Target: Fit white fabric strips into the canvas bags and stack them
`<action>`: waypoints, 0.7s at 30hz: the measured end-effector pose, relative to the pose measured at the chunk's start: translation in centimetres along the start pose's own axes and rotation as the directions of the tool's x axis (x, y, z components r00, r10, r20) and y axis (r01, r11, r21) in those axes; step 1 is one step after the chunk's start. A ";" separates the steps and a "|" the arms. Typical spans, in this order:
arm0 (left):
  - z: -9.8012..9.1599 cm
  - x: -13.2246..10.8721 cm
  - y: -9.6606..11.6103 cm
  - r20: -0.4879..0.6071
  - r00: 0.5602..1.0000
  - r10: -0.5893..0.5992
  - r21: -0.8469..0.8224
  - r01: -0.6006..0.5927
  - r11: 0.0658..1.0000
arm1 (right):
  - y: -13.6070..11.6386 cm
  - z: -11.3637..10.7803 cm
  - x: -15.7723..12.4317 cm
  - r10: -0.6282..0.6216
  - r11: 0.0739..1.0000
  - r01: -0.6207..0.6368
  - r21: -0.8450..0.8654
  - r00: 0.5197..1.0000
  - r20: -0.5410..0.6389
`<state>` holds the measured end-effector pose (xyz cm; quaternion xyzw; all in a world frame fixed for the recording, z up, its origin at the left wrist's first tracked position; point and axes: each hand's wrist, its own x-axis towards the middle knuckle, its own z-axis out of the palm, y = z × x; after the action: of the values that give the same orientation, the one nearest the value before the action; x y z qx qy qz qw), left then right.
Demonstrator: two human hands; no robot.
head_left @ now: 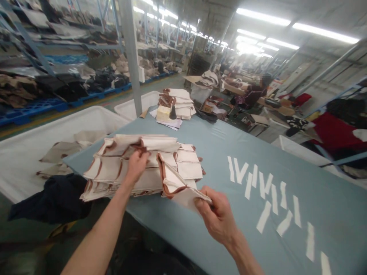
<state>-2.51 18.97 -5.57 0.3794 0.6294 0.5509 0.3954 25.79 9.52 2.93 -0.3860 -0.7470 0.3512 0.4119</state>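
My right hand [216,214] grips one end of a cream fabric piece with brown edging [174,183], held tilted just above the table. Its far end leans by a broad stack of similar cream fabric pieces [109,168] at the table's left edge. On top of that stack, my left hand [138,164] has its fingers closed at the brown edge of an upper cream fabric piece [159,143]. The left fingertips are partly hidden in the folds.
Several white paper strips [262,185] lie across the right of the blue-green table [218,244]. At its far end are another fabric pile [182,100] and a dark cone [172,112]. White bins [94,114] stand left, beside a metal post [132,57]. A person [254,95] sits farther back.
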 end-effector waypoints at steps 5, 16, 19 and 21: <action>-0.9 2.0 0.8 -0.078 0.997 0.012 -0.046 -0.016 0.999 | -1.7 -2.9 -3.3 -0.105 0.975 0.078 -0.207 0.987 -0.122; 0.6 -16.2 3.0 0.237 0.898 0.371 0.103 -0.403 0.910 | -0.8 -3.7 -5.7 -0.181 0.897 0.139 -0.419 0.981 -0.063; 1.4 -18.4 2.8 0.287 0.762 0.581 0.139 -0.633 0.762 | -0.3 -3.7 -6.2 -0.189 0.880 0.129 -0.458 0.978 -0.087; 2.3 -18.6 2.3 0.312 0.717 0.623 0.177 -0.688 0.704 | 0.2 -3.7 -6.6 -0.194 0.866 0.123 -0.485 0.976 -0.099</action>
<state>7.08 3.11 -2.00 0.6921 0.4731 0.5132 0.1839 31.47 4.69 2.02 -0.4369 -0.8076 0.0930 0.3850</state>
